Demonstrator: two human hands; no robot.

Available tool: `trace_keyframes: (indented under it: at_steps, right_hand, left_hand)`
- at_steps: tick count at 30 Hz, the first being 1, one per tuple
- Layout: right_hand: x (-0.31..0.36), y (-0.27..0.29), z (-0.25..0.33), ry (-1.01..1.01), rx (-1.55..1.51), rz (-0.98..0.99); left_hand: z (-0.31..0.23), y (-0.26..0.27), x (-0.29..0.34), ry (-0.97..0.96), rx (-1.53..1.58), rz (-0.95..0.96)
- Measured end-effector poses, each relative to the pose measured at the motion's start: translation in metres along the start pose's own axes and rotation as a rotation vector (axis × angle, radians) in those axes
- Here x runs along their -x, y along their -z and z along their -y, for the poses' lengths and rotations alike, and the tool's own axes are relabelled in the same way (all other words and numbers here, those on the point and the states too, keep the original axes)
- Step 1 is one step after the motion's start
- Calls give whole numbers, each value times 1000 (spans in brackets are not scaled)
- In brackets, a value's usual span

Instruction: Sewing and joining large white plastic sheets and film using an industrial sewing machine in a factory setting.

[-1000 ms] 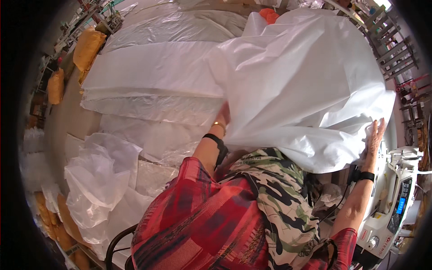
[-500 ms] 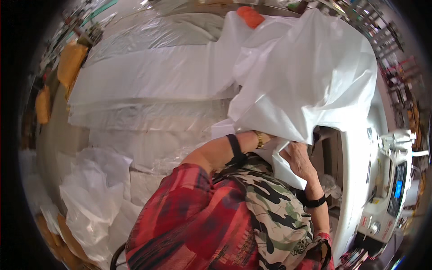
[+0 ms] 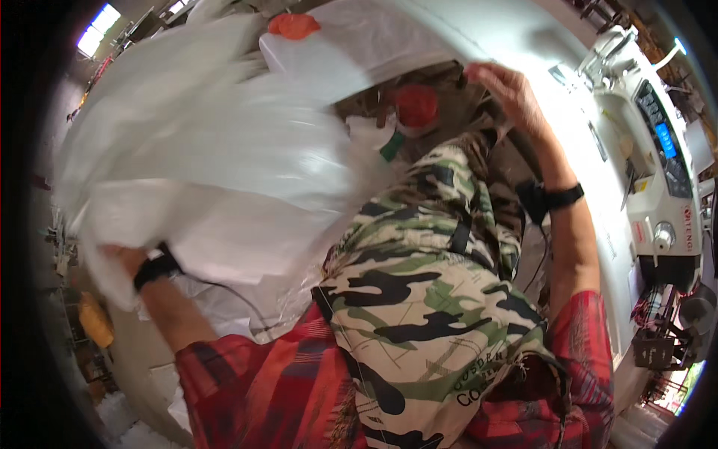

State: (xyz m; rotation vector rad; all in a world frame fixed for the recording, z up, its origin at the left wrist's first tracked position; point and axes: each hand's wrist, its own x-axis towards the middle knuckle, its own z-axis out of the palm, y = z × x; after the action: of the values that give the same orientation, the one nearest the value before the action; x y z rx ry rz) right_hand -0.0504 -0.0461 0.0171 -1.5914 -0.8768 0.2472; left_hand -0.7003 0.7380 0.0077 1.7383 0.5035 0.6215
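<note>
A large white plastic sheet (image 3: pixel 202 142), blurred by motion, spreads across the left side. At its near left edge is my left hand (image 3: pixel 123 257), closed on the sheet; the fingertips are partly covered by it. My right hand (image 3: pixel 516 97) is raised beside the edge of the white sewing table (image 3: pixel 591 187). Its fingers are stretched out and loosely bent, with nothing seen in them. Beyond, an orange bundle (image 3: pixel 294 26) lies on another piece of white sheeting (image 3: pixel 359 45).
A white sewing machine (image 3: pixel 651 172) with a lit blue display stands on the right. A red round object (image 3: pixel 416 105) is low down past my camouflage-patterned apron (image 3: pixel 426 299). A brown-yellow package (image 3: pixel 96 319) sits at the far left.
My left hand has swung far to the left with the white sheet. My right hand has come off the sheet and moved forward. The view has turned toward the right.
</note>
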Motion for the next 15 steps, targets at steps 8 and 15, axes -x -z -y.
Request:
trace_keyframes:
  at_steps: [8,15]
  right_hand:
    - [-48,21,-46,34,201,-144]
    - [-32,32,-61,-37,594,-225]
  left_hand:
    - [-159,43,169,254,195,-339]
    - [-17,18,84,356,344,-605]
